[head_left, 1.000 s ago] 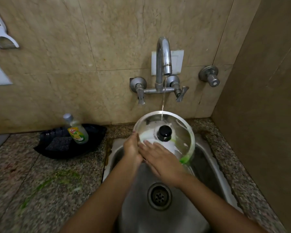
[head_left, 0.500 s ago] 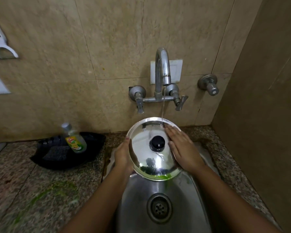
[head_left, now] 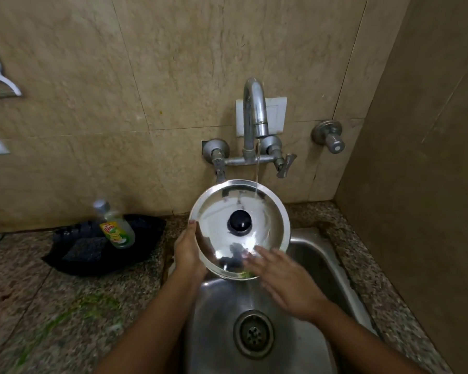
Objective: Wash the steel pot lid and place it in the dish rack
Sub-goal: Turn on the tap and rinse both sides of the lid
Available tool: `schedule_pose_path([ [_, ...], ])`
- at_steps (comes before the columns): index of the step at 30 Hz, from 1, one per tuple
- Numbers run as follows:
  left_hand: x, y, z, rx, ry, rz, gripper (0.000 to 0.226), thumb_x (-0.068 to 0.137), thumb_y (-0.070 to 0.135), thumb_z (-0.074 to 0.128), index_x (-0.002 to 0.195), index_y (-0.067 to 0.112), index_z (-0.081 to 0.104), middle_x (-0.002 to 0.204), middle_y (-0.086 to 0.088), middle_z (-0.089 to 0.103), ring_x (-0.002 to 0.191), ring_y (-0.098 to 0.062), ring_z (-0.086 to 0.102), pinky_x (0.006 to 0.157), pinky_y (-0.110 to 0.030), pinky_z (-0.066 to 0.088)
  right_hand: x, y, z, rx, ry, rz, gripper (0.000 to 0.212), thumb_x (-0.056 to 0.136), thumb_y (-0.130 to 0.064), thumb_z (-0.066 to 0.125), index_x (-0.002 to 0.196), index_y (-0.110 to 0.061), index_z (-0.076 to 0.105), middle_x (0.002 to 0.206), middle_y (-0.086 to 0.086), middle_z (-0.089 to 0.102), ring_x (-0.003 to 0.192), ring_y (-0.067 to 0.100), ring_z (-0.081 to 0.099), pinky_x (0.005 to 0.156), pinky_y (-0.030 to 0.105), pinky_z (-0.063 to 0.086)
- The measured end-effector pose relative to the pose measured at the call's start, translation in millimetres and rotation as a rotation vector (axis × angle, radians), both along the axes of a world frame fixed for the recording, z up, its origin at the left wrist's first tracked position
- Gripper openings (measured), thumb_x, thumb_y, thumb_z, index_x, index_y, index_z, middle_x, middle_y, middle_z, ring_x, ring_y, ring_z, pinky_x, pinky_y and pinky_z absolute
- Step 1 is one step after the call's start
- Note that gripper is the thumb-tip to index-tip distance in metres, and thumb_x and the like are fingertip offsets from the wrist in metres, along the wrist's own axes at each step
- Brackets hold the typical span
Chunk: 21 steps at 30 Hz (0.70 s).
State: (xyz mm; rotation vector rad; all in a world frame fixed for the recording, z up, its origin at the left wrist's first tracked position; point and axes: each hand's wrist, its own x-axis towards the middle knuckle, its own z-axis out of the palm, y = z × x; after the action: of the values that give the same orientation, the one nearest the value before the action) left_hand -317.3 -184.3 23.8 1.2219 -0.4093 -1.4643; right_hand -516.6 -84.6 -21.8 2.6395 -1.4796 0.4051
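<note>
The steel pot lid (head_left: 214, 211), round and shiny with a black knob (head_left: 239, 222), is held tilted over the sink under a thin stream from the tap (head_left: 254, 112). My left hand (head_left: 187, 249) grips its left rim. My right hand (head_left: 283, 279), blurred and with fingers spread flat, lies against the lid's lower right edge. A trace of green soap clings to the lid's bottom rim. No dish rack is in view.
The steel sink (head_left: 322, 255) with its drain (head_left: 253, 333) sits below. On the granite counter at left, a black tray (head_left: 135, 257) holds a dish soap bottle (head_left: 115, 225) and a dark scrubber (head_left: 84, 251). Green soap smears mark the counter (head_left: 65, 317). A wall stands close on the right.
My right hand slid from the lid's upper right side down to its lower right edge. The lid rose slightly and stays under the running water.
</note>
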Motion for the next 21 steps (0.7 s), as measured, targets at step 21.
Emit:
schedule_pose_path([
  [21, -7, 11, 5, -0.276, -0.239, -0.26, 0.021, 0.092, 0.021, 0.056, 0.084, 0.005, 0.067, 0.08, -0.016, 0.065, 0.076, -0.027, 0.058, 0.072, -0.036, 0.048, 17, -103, 84, -0.119, -0.441, -0.124, 0.018, 0.084, -0.031, 0.066, 0.099, -0.025, 0.075, 0.111, -0.003, 0.067, 0.109, 0.017, 0.053, 0.093, 0.037, 0.038],
])
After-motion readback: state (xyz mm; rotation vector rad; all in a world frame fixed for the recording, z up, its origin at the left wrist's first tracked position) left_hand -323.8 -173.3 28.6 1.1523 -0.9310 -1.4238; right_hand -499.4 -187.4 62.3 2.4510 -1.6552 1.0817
